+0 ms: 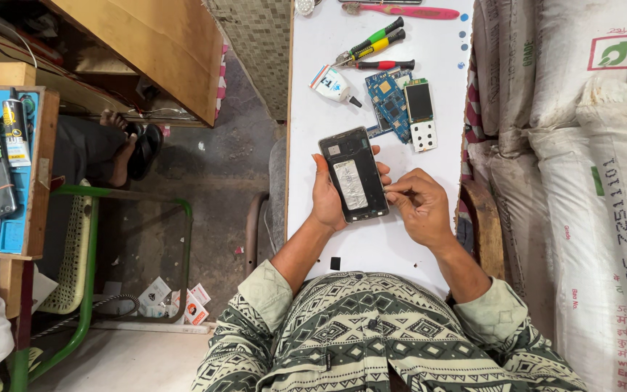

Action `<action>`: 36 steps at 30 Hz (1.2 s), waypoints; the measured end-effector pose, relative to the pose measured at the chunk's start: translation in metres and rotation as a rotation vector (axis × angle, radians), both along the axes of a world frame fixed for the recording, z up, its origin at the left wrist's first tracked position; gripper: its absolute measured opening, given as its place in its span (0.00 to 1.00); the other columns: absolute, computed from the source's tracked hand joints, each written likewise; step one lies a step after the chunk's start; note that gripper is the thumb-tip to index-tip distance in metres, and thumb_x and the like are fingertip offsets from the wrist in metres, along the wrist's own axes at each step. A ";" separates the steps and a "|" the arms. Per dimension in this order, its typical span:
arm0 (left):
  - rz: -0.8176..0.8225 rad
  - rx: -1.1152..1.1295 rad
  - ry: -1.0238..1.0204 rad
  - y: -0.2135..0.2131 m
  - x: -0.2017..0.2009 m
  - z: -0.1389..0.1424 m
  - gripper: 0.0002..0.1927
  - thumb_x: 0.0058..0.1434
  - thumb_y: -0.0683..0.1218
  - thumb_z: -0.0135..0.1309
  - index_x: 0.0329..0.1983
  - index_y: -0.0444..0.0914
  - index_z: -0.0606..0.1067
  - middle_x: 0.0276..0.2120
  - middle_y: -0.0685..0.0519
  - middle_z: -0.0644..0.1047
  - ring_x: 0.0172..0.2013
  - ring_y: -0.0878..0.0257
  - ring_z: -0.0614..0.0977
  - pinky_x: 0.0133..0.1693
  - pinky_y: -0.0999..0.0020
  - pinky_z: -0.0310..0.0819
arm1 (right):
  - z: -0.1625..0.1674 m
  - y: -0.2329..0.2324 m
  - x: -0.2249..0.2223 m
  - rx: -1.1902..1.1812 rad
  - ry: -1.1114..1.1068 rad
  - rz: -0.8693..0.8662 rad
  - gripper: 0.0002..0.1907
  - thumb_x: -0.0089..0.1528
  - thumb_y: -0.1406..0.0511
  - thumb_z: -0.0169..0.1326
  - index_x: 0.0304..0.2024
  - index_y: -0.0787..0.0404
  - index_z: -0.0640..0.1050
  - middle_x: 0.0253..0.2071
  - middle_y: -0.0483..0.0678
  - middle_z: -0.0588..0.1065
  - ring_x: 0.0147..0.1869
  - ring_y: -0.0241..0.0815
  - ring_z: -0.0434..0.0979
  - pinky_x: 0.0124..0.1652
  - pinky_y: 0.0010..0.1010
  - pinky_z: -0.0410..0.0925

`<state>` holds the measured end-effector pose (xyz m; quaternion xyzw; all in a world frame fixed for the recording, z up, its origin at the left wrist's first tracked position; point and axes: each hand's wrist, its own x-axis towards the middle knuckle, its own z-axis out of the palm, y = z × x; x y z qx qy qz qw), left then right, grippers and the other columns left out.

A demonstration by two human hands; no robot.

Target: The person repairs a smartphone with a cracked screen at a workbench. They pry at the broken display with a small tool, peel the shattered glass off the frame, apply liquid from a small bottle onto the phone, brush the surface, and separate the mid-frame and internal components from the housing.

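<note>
The opened phone (353, 174) lay back-up in the left hand (326, 197) over the white table (313, 109), its long axis running nearly straight away from the person, tilted slightly left at the far end. The left fingers curled narrowly round its edges, tips showing at the right side. The right hand (419, 205) was pinched close, its fingertips (390, 190) meeting the phone's right edge. Beyond lay a blue circuit board (387, 104), a small screen part (420, 114), a glue tube (332, 85) and screwdrivers (371, 45). White sacks (575, 181) stood to the right.
</note>
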<state>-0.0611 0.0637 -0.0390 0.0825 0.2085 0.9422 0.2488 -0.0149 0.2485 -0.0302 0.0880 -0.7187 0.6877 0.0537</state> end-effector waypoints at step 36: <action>-0.039 0.102 -0.006 0.000 0.001 0.009 0.51 0.67 0.80 0.19 0.67 0.34 0.64 0.44 0.44 0.77 0.51 0.52 0.79 0.54 0.56 0.77 | -0.016 -0.001 -0.004 -0.082 0.011 0.048 0.03 0.65 0.77 0.56 0.41 0.68 0.77 0.42 0.46 0.72 0.45 0.33 0.76 0.48 0.23 0.72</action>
